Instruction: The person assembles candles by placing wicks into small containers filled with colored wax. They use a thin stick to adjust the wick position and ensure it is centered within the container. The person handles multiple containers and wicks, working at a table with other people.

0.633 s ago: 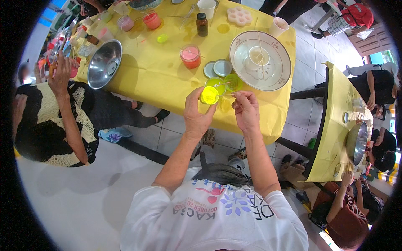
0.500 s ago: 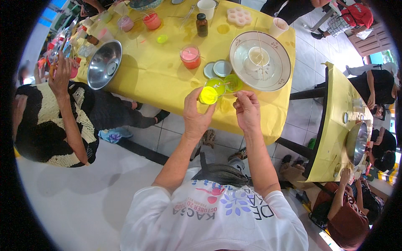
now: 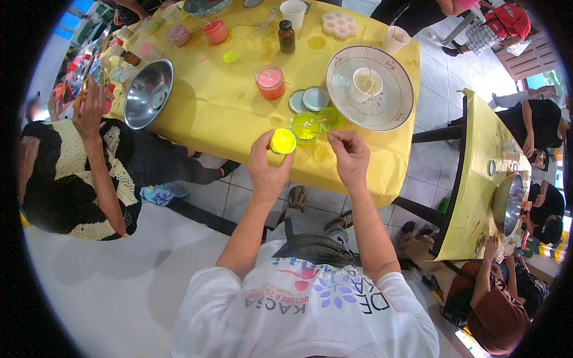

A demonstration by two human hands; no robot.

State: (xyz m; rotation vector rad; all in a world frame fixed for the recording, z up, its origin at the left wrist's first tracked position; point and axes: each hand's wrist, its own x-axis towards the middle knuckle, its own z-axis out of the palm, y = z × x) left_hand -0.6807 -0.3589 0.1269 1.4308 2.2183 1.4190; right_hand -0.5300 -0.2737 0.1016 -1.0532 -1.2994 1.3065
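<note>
My left hand (image 3: pixel 266 170) grips a small round tub (image 3: pixel 283 141) of bright fluorescent yellow stuff, its top tilted up toward me. In front of my right hand (image 3: pixel 350 156), a thin stick (image 3: pixel 318 132) is pinched between thumb and fingertips, pointing left toward the tub. Just beyond the hands stands a glass jar (image 3: pixel 306 135) with yellow-green contents, a white wick and another thin stick across its mouth. A yellow-green round lid or dish (image 3: pixel 331 119) lies right beside that jar. Two grey metal lids (image 3: pixel 316 96) rest behind it, partly overlapping.
A large plate (image 3: pixel 397 116) with a white cup (image 3: pixel 366 85) stands right. Behind are a pink candle jar (image 3: pixel 270 82), a brown bottle (image 3: pixel 287 37) and a pink flower mold (image 3: pixel 339 25). A steel bowl (image 3: pixel 134 98) sits left on the yellow-covered table (image 3: pixel 215 98), near another person (image 3: pixel 77 173).
My left hand has drawn the tub back and left, away from the jar, uncovering more of the jar. My right hand, still pinching the stick, has shifted slightly left.
</note>
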